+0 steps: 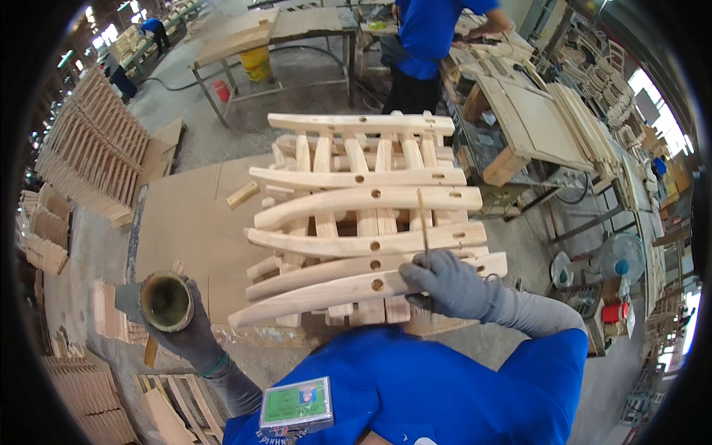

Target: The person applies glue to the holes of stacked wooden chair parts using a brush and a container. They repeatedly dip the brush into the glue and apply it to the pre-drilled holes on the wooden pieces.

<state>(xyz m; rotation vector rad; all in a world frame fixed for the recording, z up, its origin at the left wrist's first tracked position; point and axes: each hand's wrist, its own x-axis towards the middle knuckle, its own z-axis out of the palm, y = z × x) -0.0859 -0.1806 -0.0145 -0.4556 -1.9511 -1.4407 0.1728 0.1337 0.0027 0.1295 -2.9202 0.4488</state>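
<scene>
My left hand (194, 334), in a grey glove, is closed around a round pot (167, 302) with a crusted rim and murky contents, off the left front of the table. My gloved right hand (451, 285) pinches a thin stick (423, 222), which points up and away over the wood; whether it ends in bristles I cannot tell. Under the stick lies a stack of pale wooden frames (356, 215). Their curved rails (319, 293) run left to right, with round holes near the middle and slots near the right ends. The right hand is at the nearest rails' right ends.
The stack rests on a board-topped table (178, 222), beside a small wood block (242, 194). Tall piles of wooden parts (96, 141) stand to the left. A co-worker in blue (426, 44) is at the far bench. A fan (619, 256) stands at right, a yellow bucket (256, 64) beyond.
</scene>
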